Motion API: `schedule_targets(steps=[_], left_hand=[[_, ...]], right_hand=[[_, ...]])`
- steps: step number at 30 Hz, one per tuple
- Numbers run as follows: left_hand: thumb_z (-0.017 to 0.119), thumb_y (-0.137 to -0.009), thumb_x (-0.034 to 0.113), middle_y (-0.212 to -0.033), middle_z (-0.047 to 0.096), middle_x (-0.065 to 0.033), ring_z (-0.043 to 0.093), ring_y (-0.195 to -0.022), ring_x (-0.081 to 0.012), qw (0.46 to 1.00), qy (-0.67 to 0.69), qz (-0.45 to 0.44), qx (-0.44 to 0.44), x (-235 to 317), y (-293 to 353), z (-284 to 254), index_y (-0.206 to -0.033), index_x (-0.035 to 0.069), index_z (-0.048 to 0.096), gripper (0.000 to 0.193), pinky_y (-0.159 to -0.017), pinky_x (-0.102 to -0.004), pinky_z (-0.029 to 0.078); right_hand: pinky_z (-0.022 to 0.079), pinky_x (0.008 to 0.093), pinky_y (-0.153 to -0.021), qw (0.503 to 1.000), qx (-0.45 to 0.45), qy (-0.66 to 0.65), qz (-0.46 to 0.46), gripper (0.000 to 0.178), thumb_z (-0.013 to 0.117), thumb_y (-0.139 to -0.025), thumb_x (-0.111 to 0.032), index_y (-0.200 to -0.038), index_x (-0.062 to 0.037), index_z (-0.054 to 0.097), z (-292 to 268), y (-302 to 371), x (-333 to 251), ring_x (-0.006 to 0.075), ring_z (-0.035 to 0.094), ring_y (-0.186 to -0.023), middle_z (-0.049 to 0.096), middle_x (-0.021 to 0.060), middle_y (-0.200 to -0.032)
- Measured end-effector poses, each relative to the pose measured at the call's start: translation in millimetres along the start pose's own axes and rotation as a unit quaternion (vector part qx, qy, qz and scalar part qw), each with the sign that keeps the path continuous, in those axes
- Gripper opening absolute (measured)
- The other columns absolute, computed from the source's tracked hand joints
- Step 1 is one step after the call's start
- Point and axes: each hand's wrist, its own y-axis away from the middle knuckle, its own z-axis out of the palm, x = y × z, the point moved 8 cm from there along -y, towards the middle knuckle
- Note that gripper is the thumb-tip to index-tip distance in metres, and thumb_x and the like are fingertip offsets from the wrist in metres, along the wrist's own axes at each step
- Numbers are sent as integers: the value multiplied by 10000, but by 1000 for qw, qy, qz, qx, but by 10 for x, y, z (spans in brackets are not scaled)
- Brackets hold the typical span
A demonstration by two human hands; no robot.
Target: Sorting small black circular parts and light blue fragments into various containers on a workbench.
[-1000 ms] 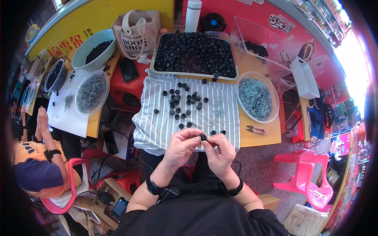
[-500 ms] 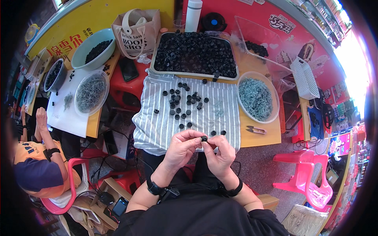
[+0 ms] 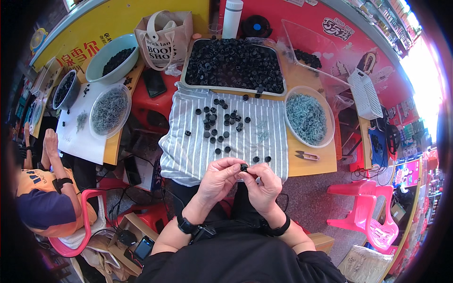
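A small black cap [image 3: 244, 167] is pinched between my two hands above the near edge of the striped cloth. My left hand [image 3: 219, 178] holds its left side with thumb and forefinger. On its other side, the bent fingers of my right hand [image 3: 262, 183] close on it; anything else inside them is hidden. Several loose black caps [image 3: 213, 132] lie scattered on the grey striped cloth [image 3: 177, 151]. To their right is a small heap of thin clear pieces [image 3: 262, 131]. Beyond the cloth, a wide tray [image 3: 188, 88] is heaped with black caps.
A round tub [image 3: 333, 123] of pale bluish pieces and thread snips [image 3: 307, 155] sit at the right. Behind stand a white bottle [image 3: 232, 19] and a cloth bag [image 3: 174, 35]. A co-worker [image 3: 52, 198] sits at the left table. A pink chair [image 3: 365, 207] stands right.
The cap has turned slightly between my fingertips and shifted a touch left. My right fingers have moved a little. The caps on the cloth stay about where they were.
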Motion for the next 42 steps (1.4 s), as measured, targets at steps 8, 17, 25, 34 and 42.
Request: schedule_targets(steps=[8, 17, 25, 34, 42], left_hand=[[610, -943, 34, -1052, 695, -159, 669, -979, -210, 1000, 21, 4, 0, -8, -7, -19, -1062, -30, 674, 150, -880, -350, 545], [595, -944, 14, -1102, 685, -184, 673, -1007, -224, 999, 33, -6, -7, -7, 16, 31, -1127, -42, 664, 203, -902, -324, 554], [585, -953, 30, -1146, 673, -186, 664, -1030, -218, 999, 32, -3, -9, 3, 33, 49, -1136, -47, 659, 212, -934, -344, 539], [580, -964, 33, -1150, 675, -170, 663, -1015, -188, 999, 40, 15, -3, -3, 34, 26, -1141, -37, 661, 207, -919, -312, 545], [570, -975, 53, -1177, 667, -157, 654, -1043, -200, 997, 72, 27, -17, -44, 13, 26, -1111, 28, 672, 172, -933, -356, 537]], right_hand=[[504, 258, -543, 1000, 17, -1, -1, 182, 769, -770, 47, -895, 8, 643, 3, 10, -16, 177, 617, -644, 638, 104, -796], [407, 228, -510, 999, 27, 26, -29, 162, 769, -782, 21, -865, -4, 631, 38, 34, -42, 119, 550, -608, 629, 75, -761], [468, 240, -603, 999, 30, -27, 16, 178, 775, -772, 57, -826, 15, 611, 61, 65, 55, 135, 591, -670, 631, 67, -759], [468, 242, -606, 999, 27, -31, 19, 171, 774, -765, 70, -809, 15, 618, 108, 79, 98, 129, 596, -681, 646, 69, -765], [473, 253, -571, 991, 59, -90, 77, 183, 772, -765, 64, -817, 12, 606, 114, 109, 228, 145, 593, -634, 628, 81, -739]])
